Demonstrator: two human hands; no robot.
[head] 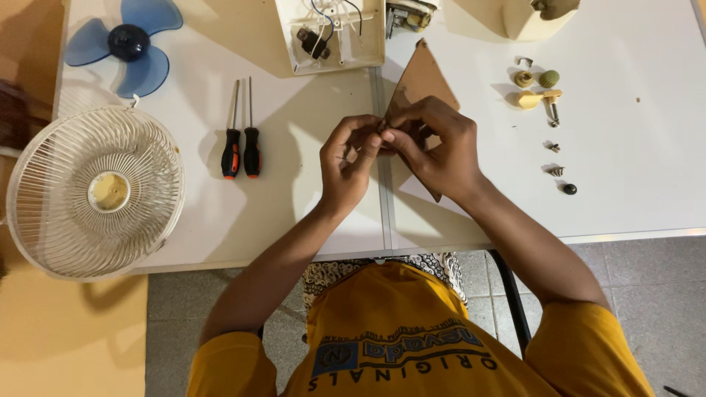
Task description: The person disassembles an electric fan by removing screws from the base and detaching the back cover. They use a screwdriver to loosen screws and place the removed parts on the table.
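At frame centre, left hand (346, 165) and right hand (434, 143) pinch one tiny dark part (382, 131) (easily dropped) above the white tabletop (294, 213).

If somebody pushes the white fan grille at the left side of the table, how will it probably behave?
The white fan grille looks like thin wire ribs with open gaps, so it is probably light and would slide easily. It overhangs the white table edge, so a push outward might tip it off. The thin ribs could bend if squeezed.

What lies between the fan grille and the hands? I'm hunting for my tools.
Two screwdrivers with black-and-orange handles lie side by side on the white table, seen in the head view.
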